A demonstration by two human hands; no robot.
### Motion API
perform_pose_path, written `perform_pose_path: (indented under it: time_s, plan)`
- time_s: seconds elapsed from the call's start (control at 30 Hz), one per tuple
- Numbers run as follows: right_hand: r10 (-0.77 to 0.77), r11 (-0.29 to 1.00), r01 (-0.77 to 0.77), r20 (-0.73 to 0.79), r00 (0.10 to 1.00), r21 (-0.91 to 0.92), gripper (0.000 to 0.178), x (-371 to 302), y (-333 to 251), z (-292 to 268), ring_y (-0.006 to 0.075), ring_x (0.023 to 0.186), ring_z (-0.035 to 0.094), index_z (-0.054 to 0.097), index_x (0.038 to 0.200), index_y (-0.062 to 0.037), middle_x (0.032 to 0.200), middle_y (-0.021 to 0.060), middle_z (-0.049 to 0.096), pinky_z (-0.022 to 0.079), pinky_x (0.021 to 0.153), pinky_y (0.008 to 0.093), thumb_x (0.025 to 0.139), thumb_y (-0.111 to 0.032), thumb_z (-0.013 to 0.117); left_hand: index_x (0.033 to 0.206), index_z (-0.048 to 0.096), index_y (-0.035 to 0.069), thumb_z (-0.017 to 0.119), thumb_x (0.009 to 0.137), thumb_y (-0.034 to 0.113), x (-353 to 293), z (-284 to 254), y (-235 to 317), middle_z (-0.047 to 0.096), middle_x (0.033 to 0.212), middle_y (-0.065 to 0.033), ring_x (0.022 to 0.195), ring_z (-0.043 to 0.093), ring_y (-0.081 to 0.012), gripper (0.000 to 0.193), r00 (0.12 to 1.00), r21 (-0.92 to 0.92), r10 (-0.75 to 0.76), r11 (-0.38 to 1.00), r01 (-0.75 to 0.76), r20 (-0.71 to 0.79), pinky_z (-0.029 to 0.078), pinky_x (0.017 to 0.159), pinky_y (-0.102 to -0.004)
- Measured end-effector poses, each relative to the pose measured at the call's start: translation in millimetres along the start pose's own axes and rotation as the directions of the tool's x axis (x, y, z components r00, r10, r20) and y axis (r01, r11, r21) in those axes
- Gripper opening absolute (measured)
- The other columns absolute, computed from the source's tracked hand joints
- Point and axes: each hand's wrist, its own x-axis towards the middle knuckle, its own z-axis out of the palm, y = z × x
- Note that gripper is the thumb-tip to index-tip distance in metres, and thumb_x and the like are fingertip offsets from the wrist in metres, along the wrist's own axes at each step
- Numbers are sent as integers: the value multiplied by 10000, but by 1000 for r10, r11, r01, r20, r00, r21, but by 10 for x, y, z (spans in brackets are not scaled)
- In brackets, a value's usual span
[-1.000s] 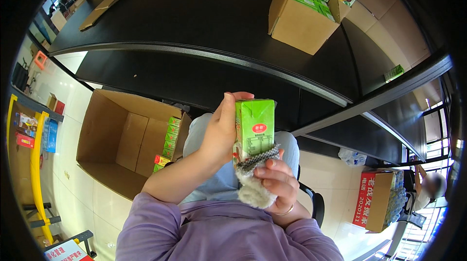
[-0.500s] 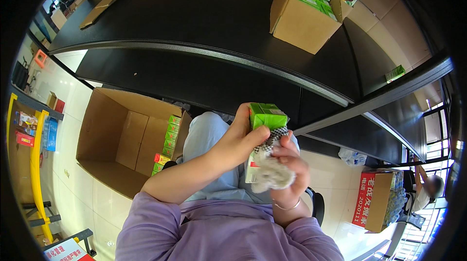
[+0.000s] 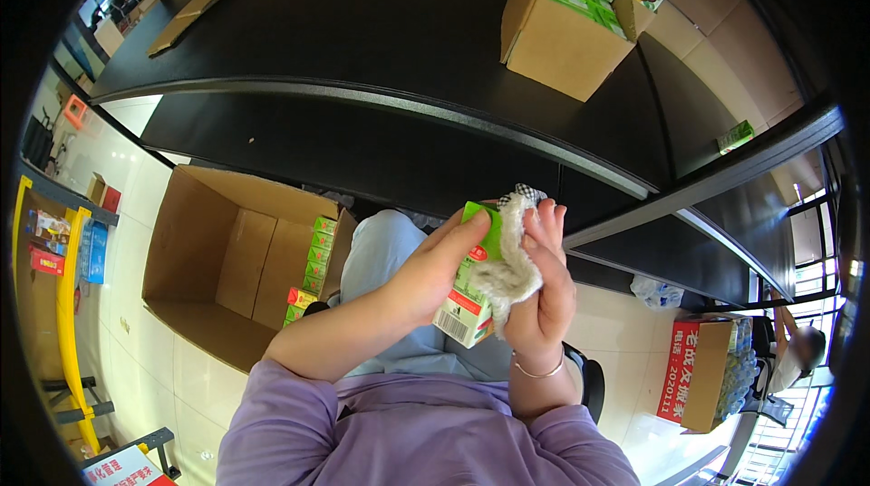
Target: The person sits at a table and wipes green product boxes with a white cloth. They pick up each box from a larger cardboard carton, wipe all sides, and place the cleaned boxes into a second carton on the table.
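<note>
Above my lap, my left hand (image 3: 437,270) grips a green and white drink carton (image 3: 464,312) from its left side, thumb across the front. A fluffy white cloth (image 3: 509,273) with a black-and-white checked edge lies against the carton's right side. My right hand (image 3: 544,282) presses that cloth to the carton, its palm and thumb on the cloth and its fingertips raised at the top. To my left stands an uncovered cardboard box (image 3: 195,250), with a row of similar small green cartons (image 3: 317,255) along its right wall.
Black shelves (image 3: 362,24) span the area ahead. On the upper one sits a cardboard box (image 3: 566,56) of green cartons, and a single green carton (image 3: 736,137) lies farther right. A box of bottles (image 3: 711,373) stands on the floor at right, near another person (image 3: 797,359).
The carton has turned, so its printed front and barcode show more. My right hand has moved up and opened out with the cloth, which now covers the carton's right side.
</note>
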Motion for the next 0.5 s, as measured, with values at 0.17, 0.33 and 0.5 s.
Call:
perform_pose_path:
  time_s: [0.17,0.33,0.5]
  plan:
    - [-66,998,68,95,993,-11,322,-41,-25,-51,289,1237,350,595,962,-14,1130,144,560,116,1051,465,685,109,484,1186,423,40,401,905,396,1,-8,21,534,1081,-83,980,527,-152,454,988,194,142,969,-152,64,447,815,-290]
    - [-66,997,54,291,954,47,262,-114,-166,-61,198,1193,420,648,917,-59,1076,61,602,170,1062,358,685,44,583,1166,447,-2,353,857,543,-10,44,227,556,1069,-136,942,567,-216,634,982,150,184,973,-178,-30,467,818,-333]
    - [-100,993,68,357,929,100,199,-215,-230,-74,150,1136,477,658,901,-91,1033,32,623,219,1046,313,724,-25,595,1185,442,-8,323,816,636,-46,58,358,554,1076,-168,947,575,-242,752,980,120,167,981,-155,-104,483,804,-373]
